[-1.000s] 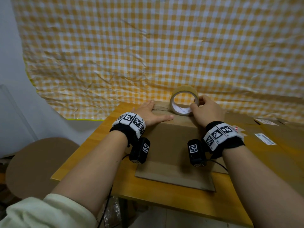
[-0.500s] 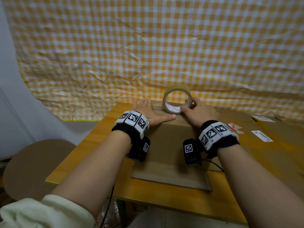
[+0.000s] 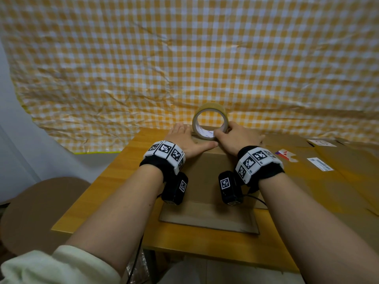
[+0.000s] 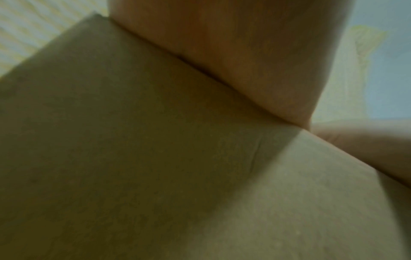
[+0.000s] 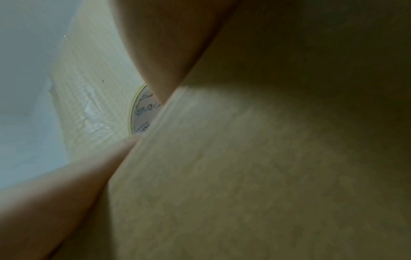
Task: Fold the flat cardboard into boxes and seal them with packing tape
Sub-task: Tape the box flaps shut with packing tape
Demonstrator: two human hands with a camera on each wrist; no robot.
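A brown cardboard box (image 3: 207, 181) stands on the wooden table (image 3: 114, 181), with one flap (image 3: 209, 220) lying flat toward me. My left hand (image 3: 184, 138) lies flat on the box top, fingers straight, thumb along the near edge. A roll of tan packing tape (image 3: 211, 107) stands upright on the far part of the top. My right hand (image 3: 238, 136) grips it, thumb in the hole and fingers round the outside. The wrist views are blurred: the left shows the palm (image 4: 244, 52) on the cardboard (image 4: 155, 158), the right a sliver of the roll (image 5: 142, 112) past the box (image 5: 244, 176).
Flattened cardboard sheets (image 3: 328, 181) with shipping labels cover the right half of the table. A yellow checked cloth (image 3: 184, 58) hangs on the wall just behind the box. A round brown stool (image 3: 41, 212) sits low at the left, beyond the table edge.
My right hand has slid the tape roll leftward along the box top toward the left hand; the two thumbs now nearly meet. The left hand has stayed flat in place.
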